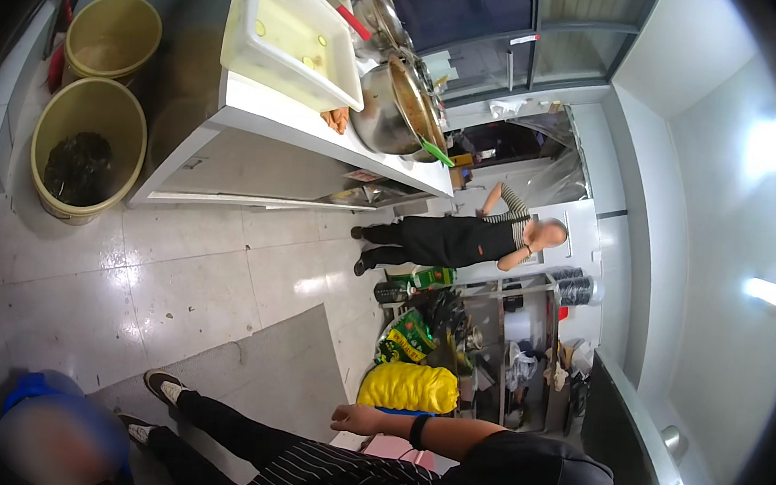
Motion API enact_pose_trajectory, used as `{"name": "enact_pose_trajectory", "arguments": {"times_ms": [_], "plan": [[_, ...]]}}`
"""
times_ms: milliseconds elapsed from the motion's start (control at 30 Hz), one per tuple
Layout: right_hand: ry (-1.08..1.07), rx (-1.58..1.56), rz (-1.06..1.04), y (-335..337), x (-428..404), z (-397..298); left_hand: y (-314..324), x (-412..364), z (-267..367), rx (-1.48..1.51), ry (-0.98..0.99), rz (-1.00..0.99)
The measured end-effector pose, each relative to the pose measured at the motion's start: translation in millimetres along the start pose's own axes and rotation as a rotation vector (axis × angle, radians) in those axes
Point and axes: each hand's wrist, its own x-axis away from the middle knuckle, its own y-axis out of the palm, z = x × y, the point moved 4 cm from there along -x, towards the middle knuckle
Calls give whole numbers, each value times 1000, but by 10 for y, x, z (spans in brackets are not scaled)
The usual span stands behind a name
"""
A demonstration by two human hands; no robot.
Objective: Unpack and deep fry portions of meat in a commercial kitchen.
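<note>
Neither of my hands is in view. The picture lies sideways. Before me a white counter (267,127) holds a pale plastic tub (294,47) with liquid and a few round slices in it. Beside the tub stands a large steel pot (388,109) with reddish-brown stains and a green handle (437,152) at its rim. A brown crumpled thing (335,120) lies between tub and pot. Close by at the bottom edge, a co-worker in a black shirt and striped apron (335,474) has a bent arm with a black wristband; that hand (357,419) seems to hold nothing.
Two tan buckets (87,150) stand at the counter's end, one with a black bag inside. Another person in a black apron (456,240) stands farther off, near shelves (523,349). A yellow sack (409,386), green bags (408,336) and a grey mat (262,369) lie on the floor.
</note>
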Motion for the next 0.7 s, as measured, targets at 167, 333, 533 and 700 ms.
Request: {"name": "enact_pose_trajectory", "arguments": {"times_ms": [167,333,533,700], "plan": [[-1,3,0,-79,6,-21,44,-14,140,40,34,-1],[-55,5,-47,21,-85,-151,337,-133,-88,305,162,29],[-52,12,-31,108,-88,-57,267,182,234,382,24,457],[-2,-2,24,-2,30,96,121,-249,478,5,108,-226]]}}
